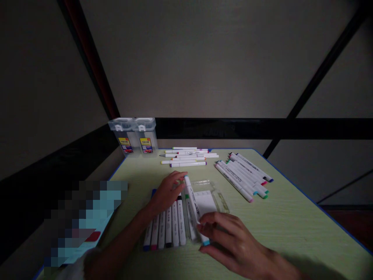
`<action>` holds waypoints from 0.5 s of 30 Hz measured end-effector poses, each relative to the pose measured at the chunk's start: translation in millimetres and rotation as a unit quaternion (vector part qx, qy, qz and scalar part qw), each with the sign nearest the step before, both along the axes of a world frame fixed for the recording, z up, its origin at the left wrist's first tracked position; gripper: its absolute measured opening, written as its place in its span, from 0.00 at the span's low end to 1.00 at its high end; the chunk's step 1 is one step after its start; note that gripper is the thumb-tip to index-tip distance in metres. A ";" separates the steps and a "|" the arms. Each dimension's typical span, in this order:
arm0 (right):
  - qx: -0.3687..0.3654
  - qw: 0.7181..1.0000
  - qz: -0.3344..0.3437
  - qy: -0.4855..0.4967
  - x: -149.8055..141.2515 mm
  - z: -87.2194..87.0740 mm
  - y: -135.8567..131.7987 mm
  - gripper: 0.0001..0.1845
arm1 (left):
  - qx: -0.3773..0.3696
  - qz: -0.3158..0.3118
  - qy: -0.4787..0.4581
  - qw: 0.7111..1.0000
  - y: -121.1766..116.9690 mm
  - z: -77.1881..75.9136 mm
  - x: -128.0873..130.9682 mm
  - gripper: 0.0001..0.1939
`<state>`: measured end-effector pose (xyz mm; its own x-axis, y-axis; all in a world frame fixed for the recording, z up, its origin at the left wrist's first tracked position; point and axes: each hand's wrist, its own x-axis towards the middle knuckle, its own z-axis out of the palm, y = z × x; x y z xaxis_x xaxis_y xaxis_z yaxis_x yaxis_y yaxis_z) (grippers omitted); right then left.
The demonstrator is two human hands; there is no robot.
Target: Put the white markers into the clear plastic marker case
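Marker [192, 199] carries black lettering [194, 203], illegibly small.

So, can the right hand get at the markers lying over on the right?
Probably yes: nothing upright shows between the right hand and those right-side markers, though it is at a light-blue-ended marker and may need freeing first.

On a table [291, 225], two lidded boxes [134, 137] stand side by side at the far left, with a pile of markers [188, 156] to their right and a second group [243, 177] further right, nearer. In front, a row of markers [168, 229] lies left of an open case [223, 200], a single marker [192, 198] slanting over it between left hand [169, 192] and right hand [233, 237].
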<state>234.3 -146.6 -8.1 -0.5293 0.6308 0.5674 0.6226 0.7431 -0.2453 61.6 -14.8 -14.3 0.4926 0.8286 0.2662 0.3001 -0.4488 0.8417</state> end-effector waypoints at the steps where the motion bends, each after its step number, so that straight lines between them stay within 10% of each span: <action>1: 0.010 1.000 -0.003 0.001 -0.4 -0.4 -0.1 0.14 | 0.009 -0.002 0.014 1.000 -0.5 -0.8 -0.2 0.18; 15: 0.018 1.000 -0.006 -0.021 -1.9 -2.9 0.3 0.13 | 0.053 -0.019 0.078 0.995 -2.8 -5.6 0.0 0.19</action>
<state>232.5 -146.3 -11.0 -0.5461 0.6170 0.5667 0.6406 0.7434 -0.1922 61.7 -17.5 -19.9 0.5652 0.7797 0.2696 0.4037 -0.5464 0.7338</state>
